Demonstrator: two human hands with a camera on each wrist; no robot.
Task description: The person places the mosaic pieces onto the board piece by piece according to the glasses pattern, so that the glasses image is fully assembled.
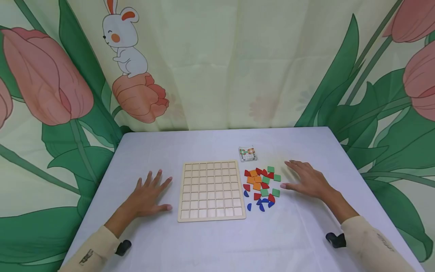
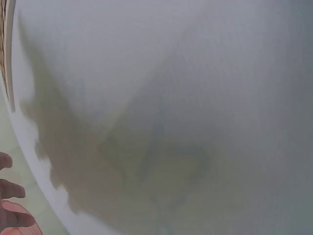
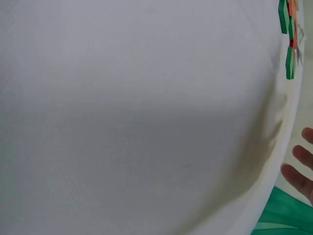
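Observation:
A square wooden grid board (image 1: pixel 211 190) lies at the middle of the table. To its right is a loose scatter of flat pieces: orange squares (image 1: pixel 257 186), green squares (image 1: pixel 276 193), red quarter-round pieces (image 1: pixel 246 187) and blue half-round pieces (image 1: pixel 249 207). My left hand (image 1: pixel 147 196) is spread left of the board, its fingers apart and holding nothing. On the other side, my right hand (image 1: pixel 307 179) stretches toward the pieces without gripping any; its thumb tip is near a green square. Only fingertips show in the left wrist view and the right wrist view.
Behind the pieces lies a small clear square packet or card (image 1: pixel 247 154) with a coloured pattern. A white cloth covers the table (image 1: pixel 210 245). At the back hangs a curtain (image 1: pixel 217 68) printed with tulips and a rabbit.

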